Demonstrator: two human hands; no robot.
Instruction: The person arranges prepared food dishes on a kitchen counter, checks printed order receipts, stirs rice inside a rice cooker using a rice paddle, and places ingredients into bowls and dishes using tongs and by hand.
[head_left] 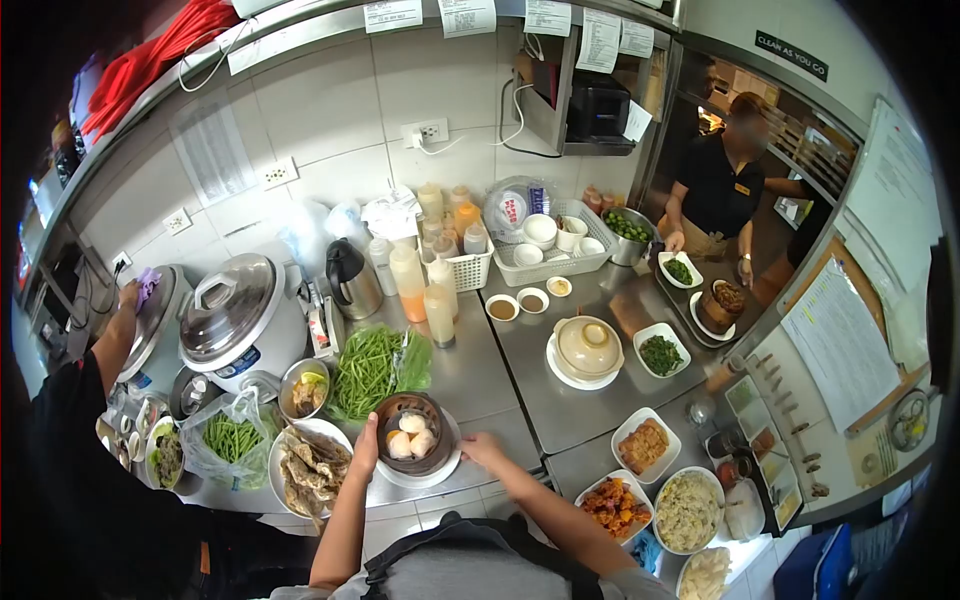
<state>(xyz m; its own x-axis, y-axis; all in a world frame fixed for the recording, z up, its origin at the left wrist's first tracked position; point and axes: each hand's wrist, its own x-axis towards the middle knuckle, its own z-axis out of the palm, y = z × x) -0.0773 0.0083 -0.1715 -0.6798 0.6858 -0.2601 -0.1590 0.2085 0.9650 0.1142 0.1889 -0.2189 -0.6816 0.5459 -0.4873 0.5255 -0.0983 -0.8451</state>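
Observation:
A round dark steamer basket (437,458) holds several pale dumplings (409,437) and rests on a white plate (452,440) at the counter's near edge. My left hand (366,447) is against the basket's left side, thumb up, its other fingers largely hidden. On the right, my right hand (482,452) touches the plate's rim, fingers pressed together. Left of the basket lies a white plate of fried food (312,468). Green beans (372,372) in a plastic bag sit just behind it.
A lidded clay pot (588,348) stands centre right. Bowls of food, including fried rice (688,510), crowd the right front. Rice cookers (240,315) and a co-worker's arm (115,345) are at left. Another person (715,185) stands back right, holding a white dish (680,270).

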